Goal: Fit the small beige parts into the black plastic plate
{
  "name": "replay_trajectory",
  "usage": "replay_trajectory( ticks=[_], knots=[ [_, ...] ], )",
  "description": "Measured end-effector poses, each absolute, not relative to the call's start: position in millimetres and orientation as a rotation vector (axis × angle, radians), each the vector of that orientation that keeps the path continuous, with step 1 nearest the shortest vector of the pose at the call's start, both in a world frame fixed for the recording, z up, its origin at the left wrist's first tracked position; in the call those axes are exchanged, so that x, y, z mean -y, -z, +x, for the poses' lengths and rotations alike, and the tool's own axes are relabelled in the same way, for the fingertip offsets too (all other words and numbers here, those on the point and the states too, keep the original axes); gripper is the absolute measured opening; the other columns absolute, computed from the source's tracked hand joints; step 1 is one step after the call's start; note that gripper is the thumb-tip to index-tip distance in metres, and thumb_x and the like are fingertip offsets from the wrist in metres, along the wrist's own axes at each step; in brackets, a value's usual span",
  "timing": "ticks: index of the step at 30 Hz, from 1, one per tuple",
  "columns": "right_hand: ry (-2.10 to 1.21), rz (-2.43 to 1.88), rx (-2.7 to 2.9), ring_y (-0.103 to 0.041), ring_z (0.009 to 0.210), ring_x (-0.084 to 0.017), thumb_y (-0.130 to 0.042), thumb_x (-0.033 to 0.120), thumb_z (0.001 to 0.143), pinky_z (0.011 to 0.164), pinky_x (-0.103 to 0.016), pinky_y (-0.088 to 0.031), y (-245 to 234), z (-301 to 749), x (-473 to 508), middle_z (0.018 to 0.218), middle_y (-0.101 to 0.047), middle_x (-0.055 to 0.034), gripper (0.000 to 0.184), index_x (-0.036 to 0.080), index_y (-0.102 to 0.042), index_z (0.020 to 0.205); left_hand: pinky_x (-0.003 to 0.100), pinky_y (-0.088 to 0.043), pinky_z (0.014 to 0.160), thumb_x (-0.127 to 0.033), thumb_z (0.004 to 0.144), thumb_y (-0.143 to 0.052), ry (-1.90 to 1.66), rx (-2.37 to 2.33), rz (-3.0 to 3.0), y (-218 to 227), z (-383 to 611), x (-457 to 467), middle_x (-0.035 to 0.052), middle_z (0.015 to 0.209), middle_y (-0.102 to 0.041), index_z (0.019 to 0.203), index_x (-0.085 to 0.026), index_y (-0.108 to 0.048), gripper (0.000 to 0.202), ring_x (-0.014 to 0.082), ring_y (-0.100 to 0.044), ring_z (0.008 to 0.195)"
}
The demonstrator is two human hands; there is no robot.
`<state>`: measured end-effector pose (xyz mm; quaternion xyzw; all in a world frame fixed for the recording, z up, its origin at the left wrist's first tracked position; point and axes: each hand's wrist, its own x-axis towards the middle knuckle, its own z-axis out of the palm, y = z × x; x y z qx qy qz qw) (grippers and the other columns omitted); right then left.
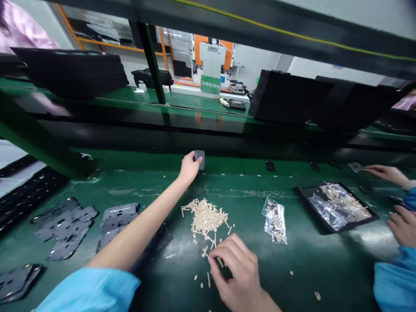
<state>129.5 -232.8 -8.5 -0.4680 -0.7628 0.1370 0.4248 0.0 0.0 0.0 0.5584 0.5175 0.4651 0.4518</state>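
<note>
My left hand [189, 168] reaches to the far side of the green bench. Its thumb and fingers grip a small dark grey flat plate [200, 160], held upright. Below it lies a loose pile of small beige strips [206, 217]. At the near edge of that pile is my right hand [236, 271], thumb and forefinger pinched together. A few strips lie right at those fingertips; whether one is between them I cannot tell. Flat dark grey parts with cut-outs [66, 225] lie left of my left forearm, and more such parts [118, 215] sit partly behind it.
A clear bag of strips [275, 221] lies right of the pile. Farther right stands a black tray [351, 223] with strips and bags, beside a co-worker's hands [404, 225]. A green post [42, 134] rises at left. Black stacks [289, 97] stand on the raised shelf.
</note>
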Motion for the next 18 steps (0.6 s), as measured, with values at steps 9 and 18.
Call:
replay_trajectory(
  ticks=[9, 18],
  knots=[
    [-0.843, -1.386, 1.405, -0.053, 0.057, -0.012, -0.056, 0.020, 0.077, 0.049, -0.022, -0.043, 0.0, 130.1, 228.0, 0.071, -0.058, -0.0023, 0.007, 0.017, -0.056, 0.071, 0.023, -0.046, 0.060, -0.026, 0.073, -0.065, -1.028, -0.943, 1.032, 12.9, -26.9, 187.0, -0.0023, 0.074, -0.058, 0.089, -0.019, -0.044, 0.027, 0.0122, -0.057, 0.064],
    [-1.021, -1.396, 1.355, -0.057, 0.063, -0.013, -0.056, 0.021, 0.076, 0.047, -0.020, -0.043, -2.6, 123.9, 234.7, 0.076, -0.060, -0.0031, 0.006, 0.018, -0.056, 0.071, 0.018, -0.037, 0.058, -0.021, 0.076, -0.059, -0.947, -1.003, 1.139, 10.3, -20.5, 225.2, -0.0043, 0.070, -0.044, 0.078, -0.019, -0.042, 0.017, 0.0097, -0.045, 0.063]
  ],
)
